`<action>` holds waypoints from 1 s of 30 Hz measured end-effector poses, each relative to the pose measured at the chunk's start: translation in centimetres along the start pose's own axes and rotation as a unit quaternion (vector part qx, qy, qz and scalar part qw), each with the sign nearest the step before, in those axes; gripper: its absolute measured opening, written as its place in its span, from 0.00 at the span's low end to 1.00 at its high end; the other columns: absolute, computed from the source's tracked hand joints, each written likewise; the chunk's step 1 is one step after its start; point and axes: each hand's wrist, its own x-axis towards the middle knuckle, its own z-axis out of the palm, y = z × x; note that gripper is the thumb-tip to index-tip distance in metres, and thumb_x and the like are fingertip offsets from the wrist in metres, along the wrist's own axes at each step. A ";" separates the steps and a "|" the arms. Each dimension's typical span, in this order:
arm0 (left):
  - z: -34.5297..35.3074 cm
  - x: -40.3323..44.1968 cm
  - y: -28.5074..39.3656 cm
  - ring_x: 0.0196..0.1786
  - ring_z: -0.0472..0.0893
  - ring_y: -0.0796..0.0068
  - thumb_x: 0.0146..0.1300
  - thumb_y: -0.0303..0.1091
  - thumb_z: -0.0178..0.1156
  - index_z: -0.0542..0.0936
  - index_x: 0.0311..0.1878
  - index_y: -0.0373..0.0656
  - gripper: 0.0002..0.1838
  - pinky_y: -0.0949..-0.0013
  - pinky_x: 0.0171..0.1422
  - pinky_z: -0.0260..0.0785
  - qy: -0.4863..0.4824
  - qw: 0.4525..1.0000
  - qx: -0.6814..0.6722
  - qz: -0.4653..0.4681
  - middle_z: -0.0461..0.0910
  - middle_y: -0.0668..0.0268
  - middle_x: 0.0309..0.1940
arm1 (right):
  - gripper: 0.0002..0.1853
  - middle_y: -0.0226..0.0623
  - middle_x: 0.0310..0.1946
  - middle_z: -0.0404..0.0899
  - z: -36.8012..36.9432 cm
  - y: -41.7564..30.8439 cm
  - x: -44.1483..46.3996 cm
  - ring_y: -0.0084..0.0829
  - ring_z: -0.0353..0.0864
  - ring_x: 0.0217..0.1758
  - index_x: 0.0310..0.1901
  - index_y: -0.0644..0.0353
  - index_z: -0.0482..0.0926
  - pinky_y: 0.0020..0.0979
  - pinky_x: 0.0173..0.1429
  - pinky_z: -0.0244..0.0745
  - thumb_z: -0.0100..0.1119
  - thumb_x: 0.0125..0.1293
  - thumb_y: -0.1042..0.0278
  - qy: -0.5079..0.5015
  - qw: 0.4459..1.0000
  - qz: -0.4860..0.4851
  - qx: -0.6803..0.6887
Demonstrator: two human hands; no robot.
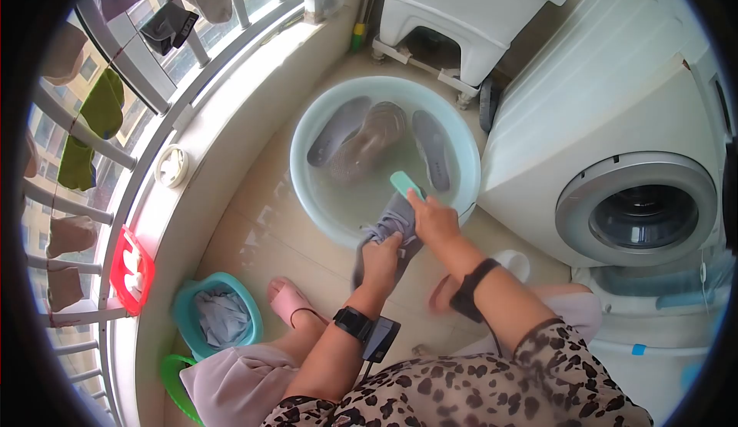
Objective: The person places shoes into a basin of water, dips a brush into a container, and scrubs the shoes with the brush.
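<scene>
My left hand [380, 260] is closed round the grey laced shoe [397, 218], at its opening. The shoe is tilted over the near rim of a pale blue basin [302, 189]. A green brush [403, 186] is in my right hand [436, 221], held against the toe end of the shoe. Cloudy water fills the basin. In it lie a brownish shoe [373, 142], a grey insole [338, 131] at the left and another insole [430, 150] at the right. The brush's bristles are hidden from view.
A washing machine [530, 119] stands at the right, a white sink unit [453, 12] behind the basin. At the left are a teal tub [182, 312] with cloth, a red tray [144, 272] on the ledge, and socks on a line by the window bars.
</scene>
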 end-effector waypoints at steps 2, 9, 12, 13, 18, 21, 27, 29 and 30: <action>-0.4 0.7 -0.2 0.26 0.72 0.81 0.58 0.30 0.59 0.77 0.30 0.36 0.07 0.74 0.29 0.61 0.020 1.000 -0.020 0.005 0.74 0.68 0.24 | 0.19 0.46 0.29 0.77 0.1 -0.8 0.4 0.48 0.79 0.30 0.57 0.53 0.72 0.45 0.33 0.76 0.49 0.63 0.71 -0.011 0.999 0.014 0.033; 0.3 0.2 0.6 0.24 0.73 0.81 0.54 0.25 0.61 0.77 0.29 0.38 0.03 0.75 0.28 0.63 0.058 0.994 -0.096 -0.011 0.75 0.70 0.23 | 0.18 0.51 0.25 0.78 -2.7 -1.4 -4.4 0.50 0.80 0.29 0.55 0.58 0.75 0.47 0.35 0.75 0.53 0.62 0.70 -0.045 0.993 -0.038 0.103; -0.1 -0.5 1.3 0.27 0.73 0.82 0.57 0.24 0.58 0.77 0.35 0.34 0.04 0.75 0.31 0.64 0.029 0.998 -0.047 -0.037 0.76 0.69 0.28 | 0.20 0.50 0.27 0.78 -0.8 0.4 -0.7 0.50 0.80 0.29 0.57 0.58 0.74 0.46 0.35 0.75 0.53 0.62 0.70 -0.036 0.999 0.005 0.006; 0.0 -0.3 2.0 0.29 0.74 0.82 0.59 0.24 0.56 0.77 0.38 0.32 0.06 0.75 0.32 0.65 0.024 0.998 -0.042 -0.042 0.76 0.68 0.30 | 0.21 0.49 0.28 0.78 -0.1 -0.4 -0.3 0.50 0.80 0.29 0.58 0.57 0.73 0.46 0.35 0.75 0.53 0.61 0.71 -0.030 0.999 0.007 0.016; -0.7 1.2 1.3 0.26 0.72 0.83 0.58 0.24 0.57 0.77 0.35 0.34 0.04 0.76 0.29 0.62 0.060 0.991 -0.116 -0.029 0.75 0.69 0.27 | 0.21 0.45 0.29 0.78 -2.8 -2.6 -6.1 0.49 0.80 0.30 0.58 0.57 0.71 0.46 0.34 0.75 0.52 0.61 0.71 -0.051 0.982 -0.066 0.167; -0.2 0.2 0.8 0.23 0.71 0.84 0.57 0.25 0.58 0.75 0.30 0.37 0.02 0.76 0.27 0.60 0.010 1.000 -0.010 -0.010 0.73 0.71 0.23 | 0.20 0.49 0.28 0.78 -3.1 -1.0 -3.1 0.50 0.80 0.32 0.57 0.57 0.72 0.47 0.35 0.74 0.51 0.62 0.71 -0.082 0.995 -0.021 0.051; -1.6 2.3 0.2 0.31 0.79 0.72 0.55 0.24 0.59 0.78 0.38 0.32 0.08 0.72 0.37 0.69 0.028 0.995 -0.090 -0.044 0.79 0.64 0.30 | 0.19 0.51 0.26 0.79 0.8 -0.8 -2.4 0.50 0.80 0.32 0.57 0.57 0.73 0.49 0.35 0.74 0.51 0.64 0.69 -0.044 0.986 -0.014 0.161; -1.5 2.9 0.1 0.33 0.79 0.71 0.55 0.24 0.59 0.78 0.39 0.31 0.08 0.71 0.40 0.70 0.038 0.994 -0.091 -0.043 0.80 0.63 0.31 | 0.18 0.50 0.26 0.79 0.2 -1.7 -6.1 0.50 0.80 0.31 0.56 0.57 0.74 0.49 0.35 0.74 0.50 0.65 0.69 -0.015 0.972 -0.044 0.231; -1.0 2.8 -0.2 0.34 0.80 0.70 0.55 0.24 0.59 0.78 0.39 0.31 0.09 0.70 0.41 0.71 0.036 0.997 -0.059 -0.035 0.80 0.63 0.32 | 0.17 0.53 0.27 0.79 -0.6 -0.4 -5.7 0.54 0.79 0.33 0.56 0.56 0.75 0.48 0.37 0.74 0.50 0.65 0.68 -0.064 0.986 -0.014 0.155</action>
